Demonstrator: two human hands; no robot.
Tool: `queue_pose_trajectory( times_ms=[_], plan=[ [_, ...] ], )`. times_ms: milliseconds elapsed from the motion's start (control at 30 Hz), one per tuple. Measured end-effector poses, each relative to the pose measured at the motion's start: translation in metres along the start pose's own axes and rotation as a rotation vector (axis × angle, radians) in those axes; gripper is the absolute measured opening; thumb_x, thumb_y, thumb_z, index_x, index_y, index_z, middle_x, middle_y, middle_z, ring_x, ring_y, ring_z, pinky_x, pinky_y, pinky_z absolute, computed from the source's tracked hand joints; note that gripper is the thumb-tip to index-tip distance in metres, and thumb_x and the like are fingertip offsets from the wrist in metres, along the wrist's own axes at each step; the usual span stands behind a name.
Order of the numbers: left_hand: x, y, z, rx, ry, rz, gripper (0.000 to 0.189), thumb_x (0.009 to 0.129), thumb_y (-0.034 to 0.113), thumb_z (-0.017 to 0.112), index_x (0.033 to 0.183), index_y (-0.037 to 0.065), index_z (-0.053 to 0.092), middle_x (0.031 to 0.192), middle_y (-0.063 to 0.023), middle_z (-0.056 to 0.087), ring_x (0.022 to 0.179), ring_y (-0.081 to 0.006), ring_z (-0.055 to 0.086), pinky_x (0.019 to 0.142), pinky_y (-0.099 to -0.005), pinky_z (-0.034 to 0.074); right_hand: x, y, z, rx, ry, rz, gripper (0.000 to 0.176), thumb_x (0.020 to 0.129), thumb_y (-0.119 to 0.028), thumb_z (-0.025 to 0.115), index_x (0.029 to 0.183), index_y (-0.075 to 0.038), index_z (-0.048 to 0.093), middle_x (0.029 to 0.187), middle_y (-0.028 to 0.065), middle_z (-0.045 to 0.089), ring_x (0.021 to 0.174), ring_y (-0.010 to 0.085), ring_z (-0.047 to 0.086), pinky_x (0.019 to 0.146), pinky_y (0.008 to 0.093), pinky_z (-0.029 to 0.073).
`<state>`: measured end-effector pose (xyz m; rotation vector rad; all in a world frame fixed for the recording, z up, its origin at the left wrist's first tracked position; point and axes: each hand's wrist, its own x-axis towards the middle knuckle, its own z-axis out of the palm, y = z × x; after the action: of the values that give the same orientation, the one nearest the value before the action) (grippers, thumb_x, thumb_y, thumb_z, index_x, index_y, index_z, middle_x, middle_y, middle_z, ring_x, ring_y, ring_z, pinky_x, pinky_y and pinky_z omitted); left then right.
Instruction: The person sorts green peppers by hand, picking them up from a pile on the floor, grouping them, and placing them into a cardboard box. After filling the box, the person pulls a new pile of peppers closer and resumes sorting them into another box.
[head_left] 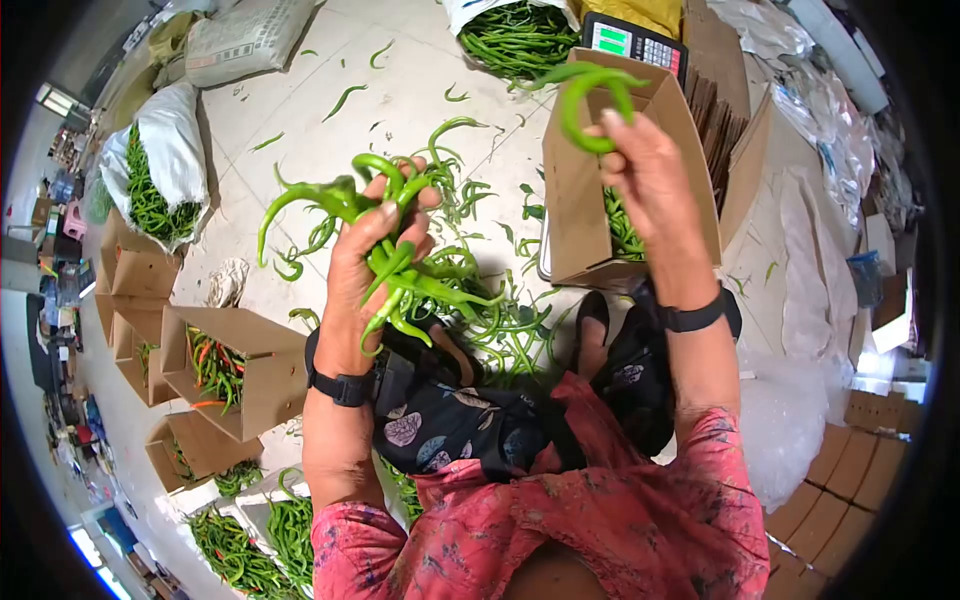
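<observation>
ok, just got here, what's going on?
A person's left hand holds a bunch of green peppers. The right hand holds a few curved ones up over an open cardboard box, which has green peppers inside. More lie loose on the floor.

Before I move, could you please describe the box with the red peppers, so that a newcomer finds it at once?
Start at the left hand, which holds green peppers. Outside its forearm, open cardboard boxes stand together on the floor. The wanted box is closest to the forearm, and it alone among them shows a cluster of red peppers.
</observation>
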<state>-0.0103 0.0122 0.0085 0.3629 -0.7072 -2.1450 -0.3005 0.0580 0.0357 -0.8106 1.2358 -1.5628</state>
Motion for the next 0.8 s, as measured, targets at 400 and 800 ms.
queue_pose_trajectory(
  times_ms=[400, 800],
  plan=[
    [0.008, -0.009, 0.003, 0.016, 0.046, 0.045, 0.054, 0.088, 0.010, 0.064, 0.137, 0.005, 0.043, 0.099, -0.0120, 0.062, 0.079, -0.0138, 0.054, 0.067, -0.0250, 0.048, -0.062, -0.009, 0.034, -0.585, -0.170, -0.156, 0.026, 0.091, -0.017, 0.060, 0.113, -0.004, 0.066, 0.107, 0.0020, 0.066, 0.091, 0.0111, 0.060, 0.078, 0.0254, 0.048],
    [-0.001, -0.004, 0.000, 0.047, -0.092, 0.029, 0.064, 0.085, 0.009, 0.065, 0.142, 0.001, 0.036, 0.101, -0.0115, 0.062, 0.086, -0.0147, 0.061, 0.074, -0.0247, 0.053, -0.040, 0.039, 0.068, -0.593, -0.660, -0.282, 0.026, 0.093, -0.021, 0.058, 0.109, -0.001, 0.062, 0.092, 0.0102, 0.067, 0.083, 0.0147, 0.061, 0.076, 0.0295, 0.049]
  ],
)
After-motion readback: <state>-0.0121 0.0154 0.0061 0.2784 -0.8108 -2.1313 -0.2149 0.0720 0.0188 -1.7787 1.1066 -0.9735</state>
